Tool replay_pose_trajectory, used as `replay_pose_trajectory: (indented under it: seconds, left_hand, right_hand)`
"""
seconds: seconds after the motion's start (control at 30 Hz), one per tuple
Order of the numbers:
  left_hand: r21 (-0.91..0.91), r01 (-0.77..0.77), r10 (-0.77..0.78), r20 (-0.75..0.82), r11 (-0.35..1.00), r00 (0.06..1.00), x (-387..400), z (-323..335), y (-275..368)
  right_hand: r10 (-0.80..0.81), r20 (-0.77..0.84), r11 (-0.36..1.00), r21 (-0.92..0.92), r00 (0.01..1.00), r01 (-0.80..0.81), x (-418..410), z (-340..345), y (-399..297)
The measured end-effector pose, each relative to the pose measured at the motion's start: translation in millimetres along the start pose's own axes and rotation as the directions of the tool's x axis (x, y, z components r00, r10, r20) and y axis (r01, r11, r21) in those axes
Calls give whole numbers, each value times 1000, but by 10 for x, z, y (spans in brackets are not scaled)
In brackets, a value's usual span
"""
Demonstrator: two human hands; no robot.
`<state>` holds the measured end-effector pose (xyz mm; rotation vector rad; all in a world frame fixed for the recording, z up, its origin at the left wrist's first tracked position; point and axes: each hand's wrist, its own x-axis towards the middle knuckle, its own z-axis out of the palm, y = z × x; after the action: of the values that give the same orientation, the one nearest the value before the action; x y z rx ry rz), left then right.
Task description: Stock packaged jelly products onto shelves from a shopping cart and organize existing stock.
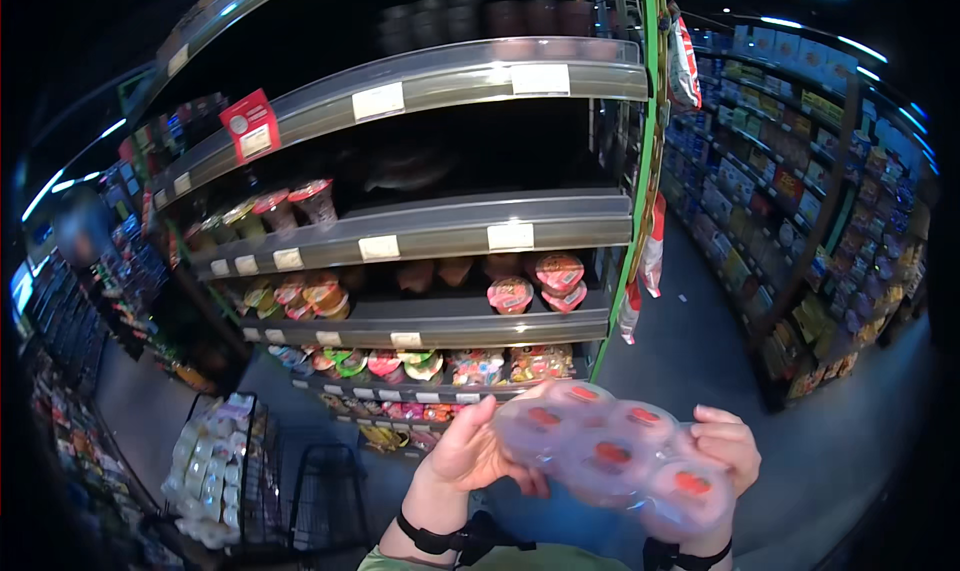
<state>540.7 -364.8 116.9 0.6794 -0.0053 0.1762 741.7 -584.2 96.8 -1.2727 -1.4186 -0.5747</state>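
Observation:
A plastic-wrapped multipack of round cups (611, 451) with red fruit pictures on the lids is held between my two hands, in front of the shelves. My left hand (472, 447) grips its left end, thumb up along the side and fingers partly beneath. At the right end, my right hand (724, 443) curls around the edge, partly hidden behind the cups. Both wrists wear dark straps. Past the pack stands a store shelf unit (435, 233) with cups on several levels; two pink-lidded cups (561, 271) are stacked near its right side, beside a single pink-lidded cup (510, 295).
At the lower left, a wire cart (251, 451) carries several wrapped packs of pale cups (206, 466). A green upright post (645, 158) edges the shelf unit, with hanging bags (682, 61) on its side. Across the aisle floor (675, 331) stand stocked shelves (787, 181). A blurred person (82, 233) is at far left.

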Motion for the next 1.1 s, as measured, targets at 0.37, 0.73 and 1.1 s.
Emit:
replay_pose_trajectory:
  seconds: [0.37,0.73,1.1]
  left_hand:
    - [559,-260,340,-41,787,940,-173,445,-590]
    - [539,-245,365,-126,806,922,-182,535,-759]
    - [586,-230,375,-137,777,917,-172,641,-833]
  right_hand:
    - [825,17,313,819,565,-482,-120,-158,-256]
    - [825,180,245,740,535,-626,-224,-293,-346]
    - [827,184,251,724,531,-642,-252,-402,-417]
